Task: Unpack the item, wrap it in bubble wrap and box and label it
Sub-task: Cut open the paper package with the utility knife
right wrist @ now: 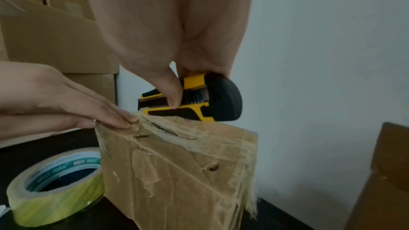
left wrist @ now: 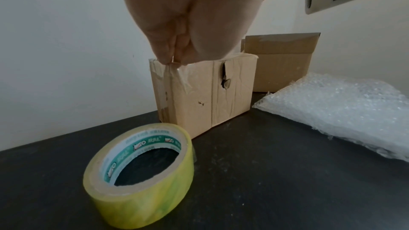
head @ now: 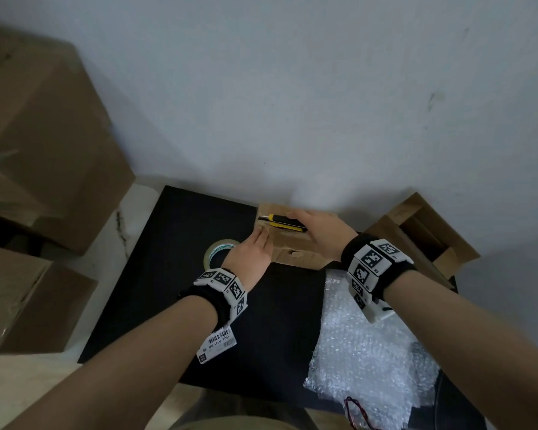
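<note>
A small worn cardboard box (head: 295,254) sealed with clear tape stands at the back of the black table (head: 199,290). My right hand (head: 311,228) grips a yellow and black utility knife (right wrist: 212,100) lying across the box's top (right wrist: 177,172), with the thumb on its slider. A slit runs through the tape along the top seam. My left hand (head: 263,235) is at the box's top left corner, where its fingertips (left wrist: 168,60) pinch a loose strip of the clear tape. The box's contents are hidden.
A roll of clear packing tape (left wrist: 141,172) lies flat just left of the box. A bubble wrap sheet (head: 364,346) covers the table's right front. An open cardboard box (head: 423,231) stands at the back right. Large cartons (head: 44,150) are stacked on the left, against the wall.
</note>
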`<state>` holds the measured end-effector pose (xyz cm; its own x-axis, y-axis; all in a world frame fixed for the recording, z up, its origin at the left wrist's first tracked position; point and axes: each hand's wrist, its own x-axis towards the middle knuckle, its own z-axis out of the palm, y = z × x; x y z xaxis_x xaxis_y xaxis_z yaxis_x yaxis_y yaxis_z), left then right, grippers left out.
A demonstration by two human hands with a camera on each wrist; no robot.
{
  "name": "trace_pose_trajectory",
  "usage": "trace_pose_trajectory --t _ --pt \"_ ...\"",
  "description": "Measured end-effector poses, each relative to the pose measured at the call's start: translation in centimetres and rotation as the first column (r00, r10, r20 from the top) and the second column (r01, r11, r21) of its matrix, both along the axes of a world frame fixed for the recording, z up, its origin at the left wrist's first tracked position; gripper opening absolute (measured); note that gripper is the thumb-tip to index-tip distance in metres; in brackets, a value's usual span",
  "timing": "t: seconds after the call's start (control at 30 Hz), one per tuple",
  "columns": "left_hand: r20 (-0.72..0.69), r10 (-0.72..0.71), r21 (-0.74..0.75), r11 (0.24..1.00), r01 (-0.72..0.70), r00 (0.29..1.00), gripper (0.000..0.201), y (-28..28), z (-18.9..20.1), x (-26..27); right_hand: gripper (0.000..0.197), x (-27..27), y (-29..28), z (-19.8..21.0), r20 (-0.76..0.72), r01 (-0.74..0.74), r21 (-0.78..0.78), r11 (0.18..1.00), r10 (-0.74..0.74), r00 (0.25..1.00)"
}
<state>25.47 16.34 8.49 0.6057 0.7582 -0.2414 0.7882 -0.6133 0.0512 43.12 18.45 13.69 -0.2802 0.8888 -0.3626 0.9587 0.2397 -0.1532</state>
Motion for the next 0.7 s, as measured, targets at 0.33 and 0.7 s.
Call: trace_pose_trajectory --t 0.33,0.7 --pt "-0.014 0.0 -0.026 1.0 0.0 1.0 0.056 0.6 0.03 -0.21 0.062 0.19 -0.05 0.03 -0.001 -0.013 0.062 0.998 0.013 1.0" --pt "-0.021 -0.013 -0.009 1.0 0.013 1.0 0.055 0.57 0.17 -0.18 0.063 -0.05 0.11 -0.28 0.043 -0.028 0.01 1.0 0.027 0.999"
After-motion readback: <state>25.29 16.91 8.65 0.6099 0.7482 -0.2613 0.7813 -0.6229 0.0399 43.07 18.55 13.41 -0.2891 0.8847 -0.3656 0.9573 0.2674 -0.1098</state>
